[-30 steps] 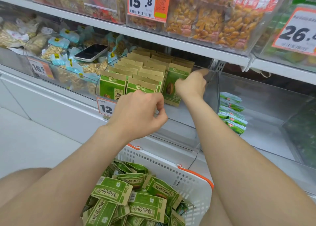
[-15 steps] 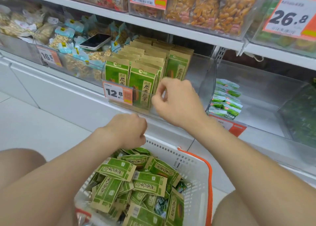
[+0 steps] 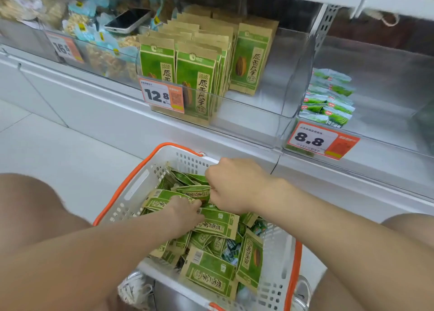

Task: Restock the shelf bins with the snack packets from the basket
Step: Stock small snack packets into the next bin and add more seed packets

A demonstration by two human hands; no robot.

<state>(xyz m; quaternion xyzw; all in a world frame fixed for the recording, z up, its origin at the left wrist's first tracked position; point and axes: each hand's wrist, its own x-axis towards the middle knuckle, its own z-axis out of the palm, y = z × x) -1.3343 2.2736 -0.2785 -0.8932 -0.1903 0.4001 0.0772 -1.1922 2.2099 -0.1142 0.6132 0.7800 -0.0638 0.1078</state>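
The packets were flat kraft-paper pouches with green fronts, Chinese characters and a striped seed picture, heaped loose in the white, orange-rimmed basket. The left hand lay on the heap, its fingers curled narrow round a packet's edge. Just beside it, the right hand pinched the top of another packet, fingers bent tight. More of the same packets stood upright in rows in the clear bin above. Orange shelf tags read 16.5, 12.8 and 8.8.
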